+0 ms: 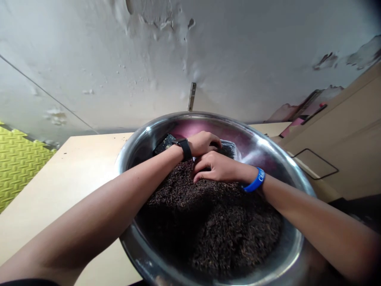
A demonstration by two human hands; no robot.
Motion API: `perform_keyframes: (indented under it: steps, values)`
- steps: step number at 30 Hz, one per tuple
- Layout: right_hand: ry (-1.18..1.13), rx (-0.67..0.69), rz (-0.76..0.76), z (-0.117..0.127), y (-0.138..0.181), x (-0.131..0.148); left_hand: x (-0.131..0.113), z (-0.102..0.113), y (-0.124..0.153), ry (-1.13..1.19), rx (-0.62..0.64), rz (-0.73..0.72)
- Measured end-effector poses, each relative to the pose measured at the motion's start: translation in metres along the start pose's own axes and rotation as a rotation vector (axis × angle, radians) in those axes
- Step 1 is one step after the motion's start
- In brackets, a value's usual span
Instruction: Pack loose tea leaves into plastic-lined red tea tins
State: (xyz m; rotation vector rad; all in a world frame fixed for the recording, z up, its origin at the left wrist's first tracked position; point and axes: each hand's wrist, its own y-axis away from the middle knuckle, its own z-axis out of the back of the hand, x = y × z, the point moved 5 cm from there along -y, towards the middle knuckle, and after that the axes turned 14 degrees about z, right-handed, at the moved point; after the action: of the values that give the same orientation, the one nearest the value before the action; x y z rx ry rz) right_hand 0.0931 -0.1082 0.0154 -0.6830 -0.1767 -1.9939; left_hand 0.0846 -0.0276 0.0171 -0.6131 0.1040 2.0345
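Observation:
A large shiny metal basin (293,167) holds a heap of dark, dried leaf pieces that look like loose tea (238,234). My left hand (204,143), with a black watch on its wrist, curls its fingers at a clear plastic bag (230,148) near the basin's far side. Just in front of it, my right hand (218,166) wears a blue wristband and has its fingers bent down over the leaves. What those fingertips hold, if anything, is hidden. Beside the left wrist, a dark printed packet (164,144) leans inside the basin.
The basin stands on a pale wooden table (86,171) against a wall (149,71) with peeling paint. A metal strip (192,96) is fixed behind it. Right of the basin are a beige cabinet (351,131) and a thin wire frame (326,174). Yellow foam matting (20,163) lies at left.

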Motion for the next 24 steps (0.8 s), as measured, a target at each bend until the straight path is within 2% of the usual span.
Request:
perform_keyframes:
  steps: [5,9,13,16,20,24]
  values:
    - [0.002,-0.093,-0.015,0.017,0.006,0.003,0.000,0.005,0.003,0.036,0.000,0.015]
    - [0.039,-0.125,-0.086,0.031,0.013,0.002,-0.001,0.011,0.006,0.042,-0.031,0.035]
    - [0.134,-0.246,-0.183,0.051,0.024,-0.002,-0.001,0.013,0.008,-0.002,-0.055,0.048]
    - [0.238,-0.338,-0.248,0.062,0.032,-0.006,0.003,0.009,0.007,0.040,-0.011,0.122]
    - [0.378,-0.396,-0.339,0.068,0.039,-0.015,0.008,0.004,0.006,0.123,0.049,0.204]
    - [0.476,-0.407,-0.370,0.067,0.041,-0.023,0.007,0.003,0.007,0.190,0.065,0.188]
